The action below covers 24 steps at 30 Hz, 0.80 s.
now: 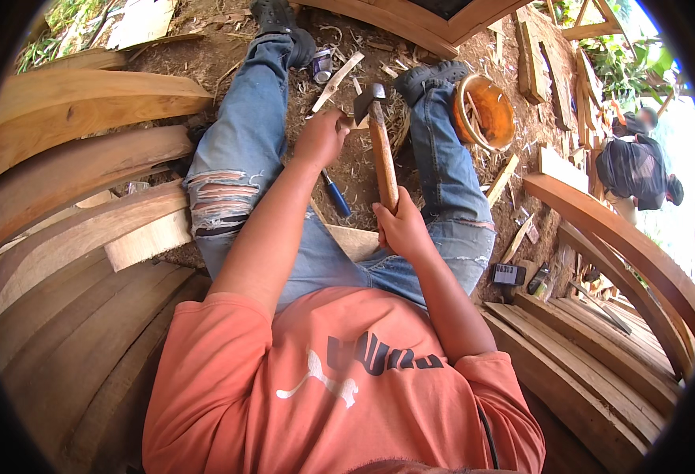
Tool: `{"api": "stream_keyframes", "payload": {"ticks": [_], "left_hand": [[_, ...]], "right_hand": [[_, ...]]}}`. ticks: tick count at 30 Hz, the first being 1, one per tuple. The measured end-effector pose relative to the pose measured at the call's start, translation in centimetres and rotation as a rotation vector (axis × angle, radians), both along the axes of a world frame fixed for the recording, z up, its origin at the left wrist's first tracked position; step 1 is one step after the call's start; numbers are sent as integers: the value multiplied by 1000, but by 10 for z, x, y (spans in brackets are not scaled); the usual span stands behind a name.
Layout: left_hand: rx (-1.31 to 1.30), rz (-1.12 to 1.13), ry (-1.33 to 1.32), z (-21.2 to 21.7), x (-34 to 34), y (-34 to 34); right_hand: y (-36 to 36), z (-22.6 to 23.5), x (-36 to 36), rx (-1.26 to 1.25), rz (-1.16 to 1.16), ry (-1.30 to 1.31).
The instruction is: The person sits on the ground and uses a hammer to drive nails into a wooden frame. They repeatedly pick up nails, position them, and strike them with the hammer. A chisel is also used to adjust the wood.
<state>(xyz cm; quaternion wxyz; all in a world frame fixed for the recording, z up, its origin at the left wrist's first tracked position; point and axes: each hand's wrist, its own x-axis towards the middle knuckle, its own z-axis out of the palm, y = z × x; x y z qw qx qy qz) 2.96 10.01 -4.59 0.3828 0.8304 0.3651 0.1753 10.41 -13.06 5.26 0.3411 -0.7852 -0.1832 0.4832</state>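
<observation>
My right hand (404,225) is wrapped round the lower wooden handle of a hammer (382,154). The hammer points away from me, its head with a silver face and a dark, broad end at the top. Just left of that head, my left hand (321,141) is closed with its fingers curled. A pale bit of wood shows beside its fingertips, but whatever it grips is mostly hidden. Below the left hand a blue-handled chisel (336,196) lies slanted between my legs. A light wooden piece (351,241) rests between my thighs.
Curved planks (87,99) are stacked at the left, and more curved timbers (616,229) at the right. An orange bucket (486,114) stands by my right foot, a can (322,65) near the left. A phone (509,274) lies at right. Another person (636,170) is beyond.
</observation>
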Motion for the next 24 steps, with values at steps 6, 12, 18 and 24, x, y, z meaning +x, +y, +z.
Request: {"api": "stream_keyframes", "payload": {"ticks": [6, 12, 18, 24], "left_hand": [[-33, 1, -41, -7, 0, 10], [-64, 16, 7, -2, 0, 9], [-32, 60, 46, -12, 2, 0], [-346, 412, -129, -25, -3, -19]], "right_hand": [[7, -22, -3, 26, 39, -91], [-5, -54, 1, 65, 71, -195], [-11, -57, 4, 64, 82, -211], [-3, -34, -2, 36, 102, -176]]}}
